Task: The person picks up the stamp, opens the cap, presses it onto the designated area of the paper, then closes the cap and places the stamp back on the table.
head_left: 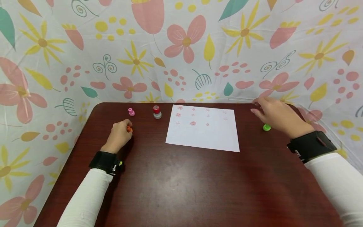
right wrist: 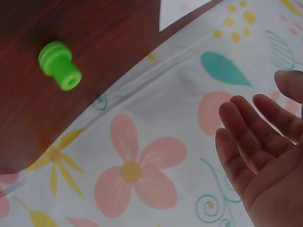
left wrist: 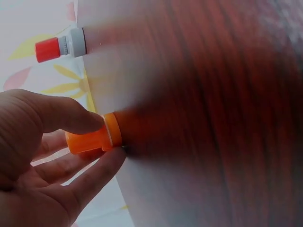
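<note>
My left hand is at the left of the table and pinches a small orange stamp between thumb and fingers. The stamp's wide end is right at the tabletop in the left wrist view. Beyond that hand stand a pink stamp and a red-and-grey stamp. My right hand hovers near the far right edge with loosely bent fingers and nothing in them. Close below it in the head view is a green stamp, which lies apart from the fingers in the right wrist view.
A white sheet of paper lies at the far middle of the dark brown table, with rows of small red stamped marks on its upper part. Behind the table hangs a flower-patterned cloth, close against the far edge.
</note>
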The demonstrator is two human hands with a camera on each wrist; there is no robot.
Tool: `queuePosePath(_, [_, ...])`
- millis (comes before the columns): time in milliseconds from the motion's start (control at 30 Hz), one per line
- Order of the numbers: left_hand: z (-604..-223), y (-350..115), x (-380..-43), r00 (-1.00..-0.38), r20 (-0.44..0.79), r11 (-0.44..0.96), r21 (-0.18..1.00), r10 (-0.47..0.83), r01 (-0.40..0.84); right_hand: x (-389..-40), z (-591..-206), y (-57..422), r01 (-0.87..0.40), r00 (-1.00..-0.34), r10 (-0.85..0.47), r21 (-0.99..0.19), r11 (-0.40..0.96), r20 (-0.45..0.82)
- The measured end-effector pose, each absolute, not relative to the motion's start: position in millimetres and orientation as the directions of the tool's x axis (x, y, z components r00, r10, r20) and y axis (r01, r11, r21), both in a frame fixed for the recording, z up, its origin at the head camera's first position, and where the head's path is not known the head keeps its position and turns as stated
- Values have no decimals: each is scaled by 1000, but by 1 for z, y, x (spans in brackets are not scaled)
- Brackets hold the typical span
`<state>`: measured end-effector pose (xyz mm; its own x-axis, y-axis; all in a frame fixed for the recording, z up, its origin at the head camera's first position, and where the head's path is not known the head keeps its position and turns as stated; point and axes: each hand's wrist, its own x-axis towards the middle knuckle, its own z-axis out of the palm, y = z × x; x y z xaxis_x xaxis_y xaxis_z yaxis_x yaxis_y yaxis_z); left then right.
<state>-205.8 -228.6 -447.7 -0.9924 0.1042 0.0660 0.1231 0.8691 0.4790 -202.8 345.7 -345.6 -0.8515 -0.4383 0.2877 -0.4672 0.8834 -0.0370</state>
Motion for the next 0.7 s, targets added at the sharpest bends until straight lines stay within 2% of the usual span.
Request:
queuePosePath(200, [-444, -226, -203, -991, 67, 874, 467, 117, 135, -212, -348, 359, -435, -879, -417, -34, 900, 230])
queuePosePath(333, [-440, -224, -199, -985, 111, 886, 432, 132, 167, -219, -352, 369, -392, -914, -385, -34, 919, 131])
queuePosePath(533, [-430, -215, -190, -960, 209, 917, 312, 187, 247, -230, -365, 388, -316, -944, -320, -55, 947, -77])
queuePosePath(700, [-423, -201, -181, -911, 292, 922, 169, 289, 347, -234, -376, 404, -224, -939, -243, -105, 969, -245])
